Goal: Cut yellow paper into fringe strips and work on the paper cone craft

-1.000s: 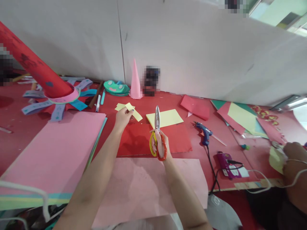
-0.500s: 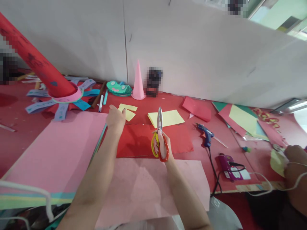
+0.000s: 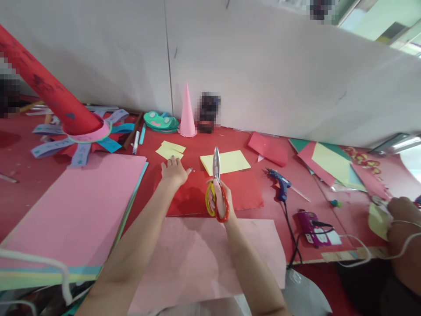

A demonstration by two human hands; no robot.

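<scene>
My right hand [image 3: 221, 197] grips a pair of scissors [image 3: 216, 164] with one yellow and one red handle loop, blades closed and pointing away from me. Fingers spread, my left hand [image 3: 175, 172] is over the left part of a red sheet [image 3: 245, 188], just in front of some yellow paper scraps [image 3: 169, 150]; whether it touches the sheet I cannot tell. A folded yellow paper [image 3: 232, 161] lies beyond the scissors, partly across the red sheet's far edge. Closer to me, a large pink sheet [image 3: 210, 259] passes under my forearms.
To the left is a stack of coloured sheets [image 3: 82, 206] beside a red paper tube [image 3: 49, 87] with strips. A pink cone [image 3: 187, 114] stands by the wall. On the right are a glue gun [image 3: 279, 182], a purple power strip [image 3: 312, 228] with cables, and another person's hand [image 3: 403, 215] holding yellow paper.
My left hand has drawn back and to the right from the yellow scraps, and its fingers have spread. My right hand keeps the scissors in nearly the same place.
</scene>
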